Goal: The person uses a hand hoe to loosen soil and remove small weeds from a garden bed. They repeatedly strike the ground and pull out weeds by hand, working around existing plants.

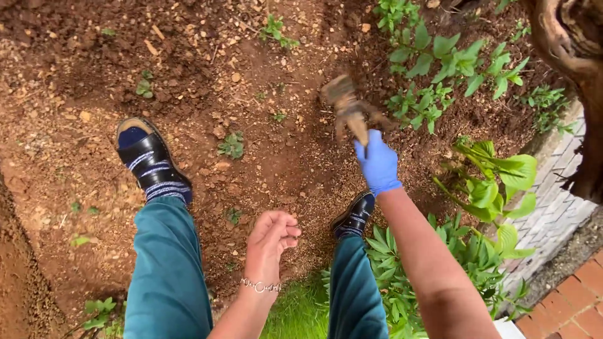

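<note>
From the head view, the right hand [377, 164], in a blue glove, is closed around the base of a muddy clump [347, 107], blurred, held out over the bare soil [264, 81] just ahead of the right shoe [356, 215]. Whether it is a root or a dirty tool, I cannot tell. The left hand [270, 242] hangs bare and loosely curled, holding nothing, with a bracelet [260, 286] at the wrist. Loose earth could fly off the clump onto the shoes or the plants [440, 69] beside it, and the grip could slip on wet mud. The feet stand on crumbly ground, so a slip is possible. No container shows anywhere here.
</note>
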